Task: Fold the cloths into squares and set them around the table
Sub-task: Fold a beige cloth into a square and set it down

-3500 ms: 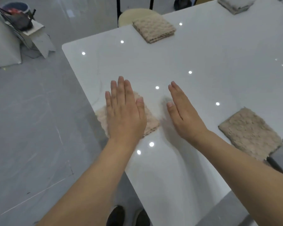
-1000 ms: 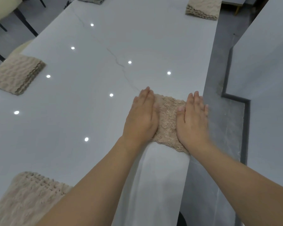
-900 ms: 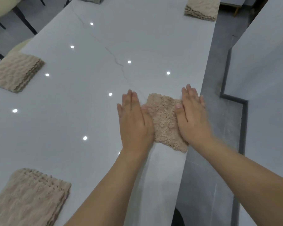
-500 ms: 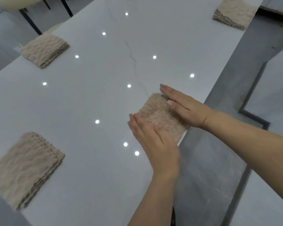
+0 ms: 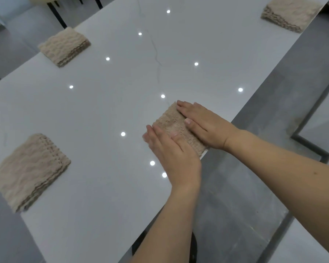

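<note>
Only plain cloth (image 5: 172, 123) (unmarked).

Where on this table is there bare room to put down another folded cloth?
The widest bare stretch is the middle of the table, between the two cloths on the left edge and the one under both hands. The right edge is also bare up to the far right cloth. It is crowded where the left hand and right hand press.

No legible text anywhere.
</note>
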